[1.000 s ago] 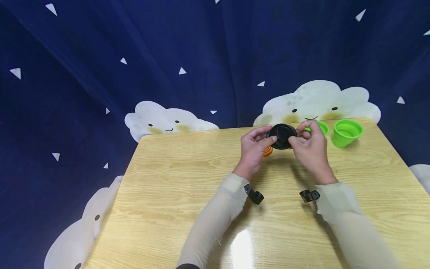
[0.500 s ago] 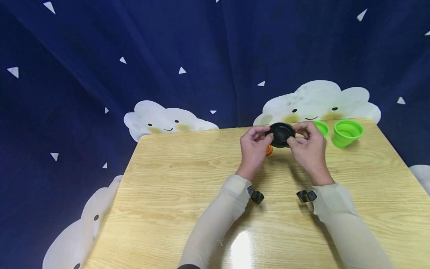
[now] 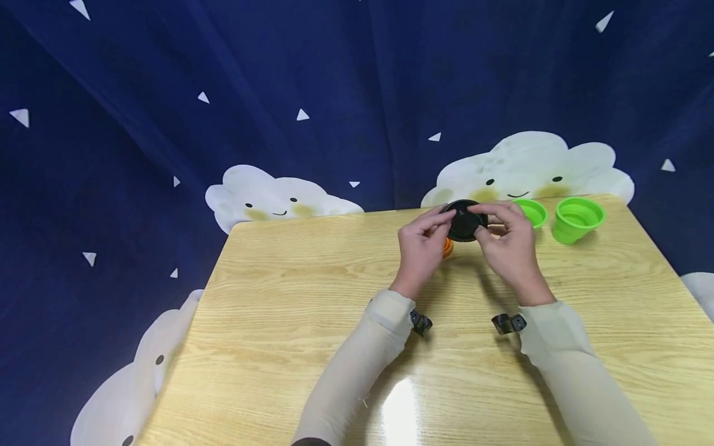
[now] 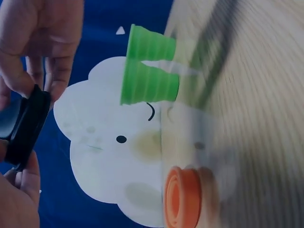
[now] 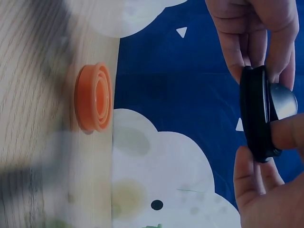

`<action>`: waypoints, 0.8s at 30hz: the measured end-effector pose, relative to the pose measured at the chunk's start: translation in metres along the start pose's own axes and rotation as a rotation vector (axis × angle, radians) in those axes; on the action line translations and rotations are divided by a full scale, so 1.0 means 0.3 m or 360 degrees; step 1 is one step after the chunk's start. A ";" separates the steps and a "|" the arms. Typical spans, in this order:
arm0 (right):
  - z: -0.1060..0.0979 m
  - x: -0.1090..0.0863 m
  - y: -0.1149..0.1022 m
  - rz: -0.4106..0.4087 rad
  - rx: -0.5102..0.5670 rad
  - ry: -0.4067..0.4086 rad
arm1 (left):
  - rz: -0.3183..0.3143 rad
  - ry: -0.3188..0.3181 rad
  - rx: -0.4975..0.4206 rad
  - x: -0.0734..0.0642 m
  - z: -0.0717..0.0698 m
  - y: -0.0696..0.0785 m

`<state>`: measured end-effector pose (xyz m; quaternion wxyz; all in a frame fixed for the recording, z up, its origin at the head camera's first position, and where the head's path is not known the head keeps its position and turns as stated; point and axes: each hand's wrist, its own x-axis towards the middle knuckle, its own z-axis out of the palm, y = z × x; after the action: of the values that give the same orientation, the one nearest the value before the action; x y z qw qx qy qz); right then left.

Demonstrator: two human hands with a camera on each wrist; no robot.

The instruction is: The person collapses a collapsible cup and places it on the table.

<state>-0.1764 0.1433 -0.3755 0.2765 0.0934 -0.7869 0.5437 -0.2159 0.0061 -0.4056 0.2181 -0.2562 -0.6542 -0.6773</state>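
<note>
Both hands hold a small black collapsible cup (image 3: pixel 464 230) over the far part of the table, its round inner face visible in the head view. My left hand (image 3: pixel 419 251) pinches its left side and my right hand (image 3: pixel 512 251) its right side, with fingertips over the rim onto the inner face. Edge-on in the right wrist view, the black cup (image 5: pixel 255 114) looks flattened, and a smooth dark dome (image 5: pixel 284 102) bulges from one face. Below it on the table sits a folded orange collapsible cup (image 5: pixel 92 97), partly hidden by my left hand in the head view.
Two expanded green collapsible cups stand at the far right: one green cup (image 3: pixel 577 218) in full view, the other green cup (image 3: pixel 531 212) partly behind my right hand. A dark blue curtain (image 3: pixel 334 93) with white clouds hangs behind the wooden table (image 3: pixel 290 297).
The thumb that pressed inside the black cup has moved back to its edge, and index fingers now reach over the inner face. The cup has shifted slightly away and to the left.
</note>
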 end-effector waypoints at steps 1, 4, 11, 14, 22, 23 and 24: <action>0.000 0.001 0.009 -0.0014 0.0004 -0.0011 | 0.0004 -0.0011 0.0049 0.000 0.001 -0.010; 0.003 0.002 0.050 -0.0051 -0.0021 -0.0044 | -0.0027 -0.0055 0.0218 0.004 0.001 -0.035; 0.002 0.003 0.114 -0.0135 -0.0216 -0.0049 | -0.0025 -0.0193 0.0516 0.021 -0.010 -0.031; -0.001 0.004 0.115 -0.0220 -0.0299 -0.0038 | 0.0019 -0.0233 0.0594 0.024 -0.015 -0.027; 0.002 -0.001 0.119 -0.0569 -0.0601 -0.0056 | 0.0233 -0.0359 0.0890 0.021 -0.026 -0.027; 0.004 -0.002 0.120 -0.0609 -0.0638 -0.0057 | 0.0287 -0.0369 0.0953 0.020 -0.026 -0.027; 0.006 -0.003 0.121 -0.0644 -0.0674 -0.0057 | 0.0336 -0.0373 0.1009 0.020 -0.026 -0.026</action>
<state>-0.1925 0.1557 -0.4057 0.3786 0.1982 -0.8530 0.2995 -0.2259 -0.0010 -0.4080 0.2791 -0.3181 -0.8224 -0.3803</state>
